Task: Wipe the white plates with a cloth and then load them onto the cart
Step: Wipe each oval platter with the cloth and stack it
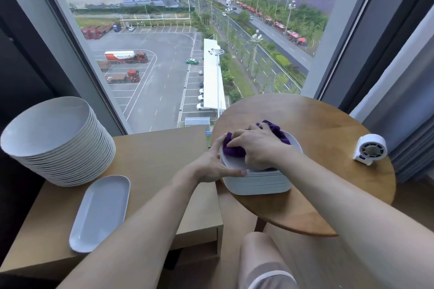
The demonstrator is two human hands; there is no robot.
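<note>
A stack of white oblong plates [258, 183] stands on the round wooden table [324, 138]. On its top plate lies a purple cloth [234, 149], and my right hand [257, 145] presses down on it with fingers curled round the cloth. My left hand [215, 164] holds the left rim of the top plate, thumb along the near edge. One white oblong plate [98, 213] lies alone on the lower rectangular wooden surface [159, 159] at the left. A tall stack of round white plates [58, 141] stands behind it.
A small white fan [371, 149] sits at the round table's right edge. A large window is straight ahead, with grey curtains at the right. My knee [263, 263] is below the round table's front edge.
</note>
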